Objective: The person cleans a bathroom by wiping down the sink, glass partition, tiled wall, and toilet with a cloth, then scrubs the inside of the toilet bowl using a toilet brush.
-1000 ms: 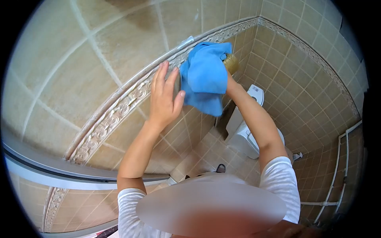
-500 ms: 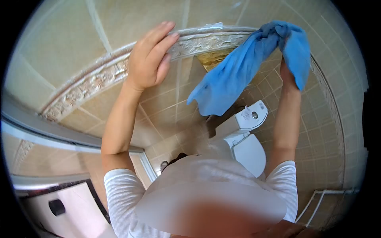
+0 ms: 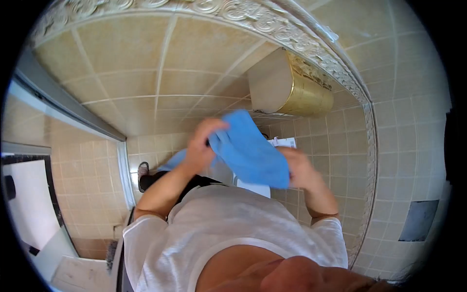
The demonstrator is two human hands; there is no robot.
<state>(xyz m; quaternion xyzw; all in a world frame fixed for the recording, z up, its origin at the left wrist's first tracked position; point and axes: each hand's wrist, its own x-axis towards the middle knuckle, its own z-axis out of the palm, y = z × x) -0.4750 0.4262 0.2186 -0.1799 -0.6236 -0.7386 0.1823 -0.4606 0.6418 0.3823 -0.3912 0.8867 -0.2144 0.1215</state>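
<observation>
A blue cloth (image 3: 254, 148) is stretched between my two hands in front of my chest. My left hand (image 3: 200, 145) is closed on its left side, and a loose end hangs down below that hand. At the cloth's right edge, my right hand (image 3: 300, 169) grips it, its fingers partly hidden behind the fabric. Both hands are somewhat blurred by motion. Behind and below the cloth, a white toilet (image 3: 257, 189) is mostly covered from view.
A gold paper holder-like box (image 3: 309, 95) sticks out from the tiled wall under a raised decorative border (image 3: 265, 22). To the left are a door frame (image 3: 73, 104) and a doorway. A shoe (image 3: 143, 170) shows on the floor.
Both hands have come down from the wall border to chest height. My left hand, empty before, now holds the cloth along with my right. The view has turned, showing more of the gold box.
</observation>
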